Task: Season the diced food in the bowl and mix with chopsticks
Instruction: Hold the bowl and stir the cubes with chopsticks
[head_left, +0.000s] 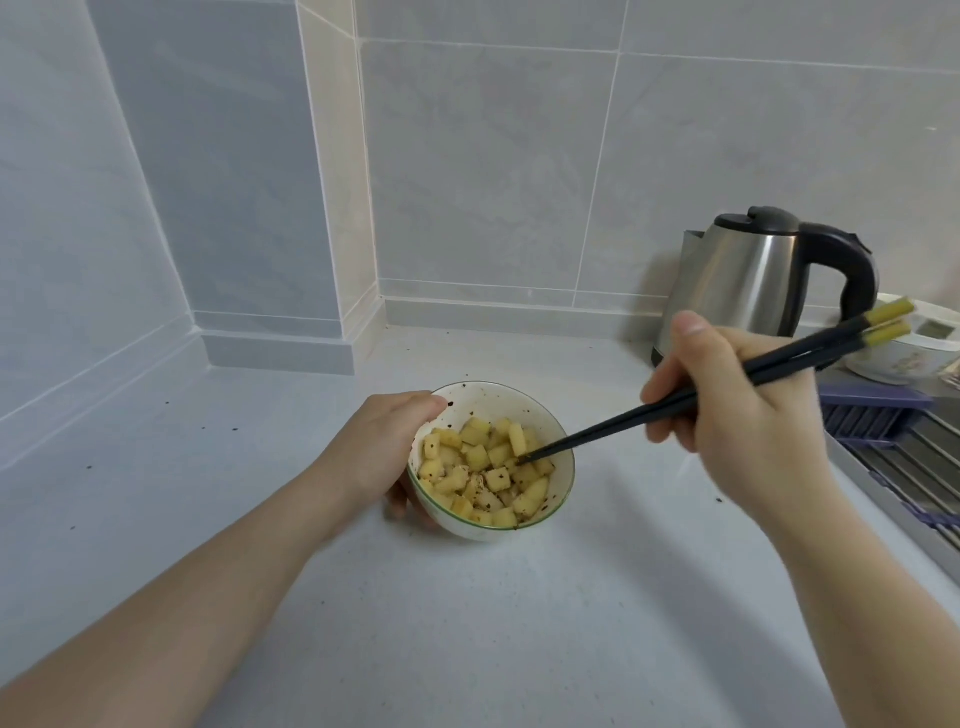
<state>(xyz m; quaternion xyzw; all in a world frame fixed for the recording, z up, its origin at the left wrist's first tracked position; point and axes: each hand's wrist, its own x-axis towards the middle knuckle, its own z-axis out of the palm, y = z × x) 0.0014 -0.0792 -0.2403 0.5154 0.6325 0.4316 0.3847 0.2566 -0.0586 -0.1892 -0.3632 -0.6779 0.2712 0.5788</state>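
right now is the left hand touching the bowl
Touching. The head view shows the left hand cupped around the bowl, fingers wrapped against its outer wall.

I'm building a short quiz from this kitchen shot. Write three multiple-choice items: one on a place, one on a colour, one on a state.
1. Where is the kettle relative to the bowl?
A. behind it to the right
B. in front of it
C. to its left

2. What colour are the chopsticks' top ends?
A. red
B. yellow
C. white

3. What is the left hand doing?
A. lying flat on the counter
B. holding the kettle
C. holding the bowl's side

Answers: 1 A, the kettle stands by the back wall on the right. 2 B, the dark sticks end in yellow caps. 3 C, its fingers curl round the bowl while the right hand dips the chopsticks among the diced food.
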